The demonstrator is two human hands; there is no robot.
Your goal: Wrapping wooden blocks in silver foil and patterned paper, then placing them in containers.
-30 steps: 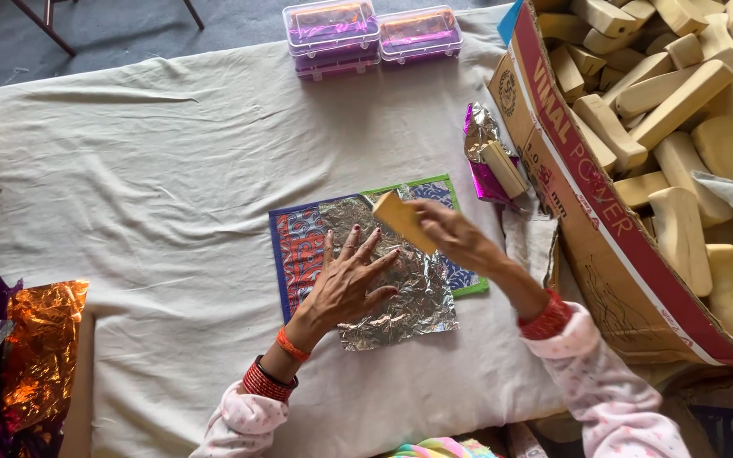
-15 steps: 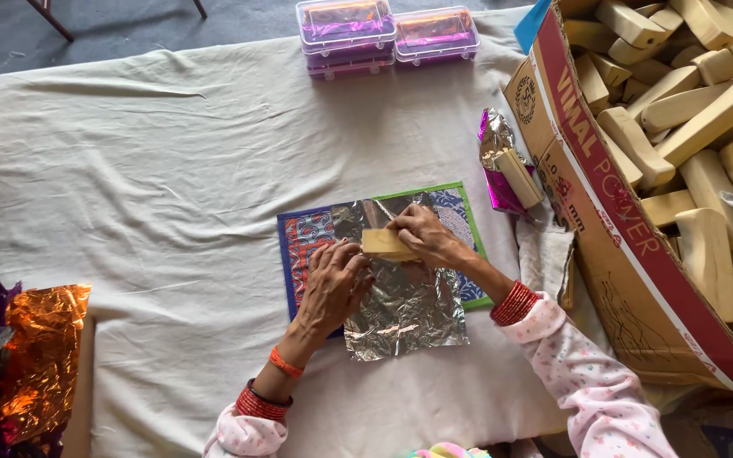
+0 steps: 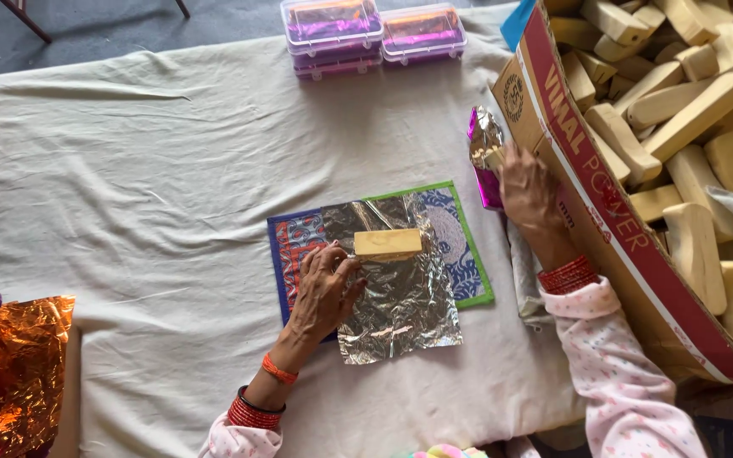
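Pale wooden block (image 3: 388,244) lies mid-cloth on crinkled silver foil sheet (image 3: 396,284); looks light, rigid, smooth, best gripped by its long sides. Foil thin, tears easily. Left hand (image 3: 322,288) at block's 8 o'clock, fingers loosely together on foil. Right hand (image 3: 526,182) at 2 o'clock pinches a foil-wrapped piece (image 3: 485,146)

Left hand (image 3: 326,287) flat, right hand (image 3: 526,180) outstretched, fingers seemingly curled.

Wooden block (image 3: 388,244) on silver foil (image 3: 396,288)
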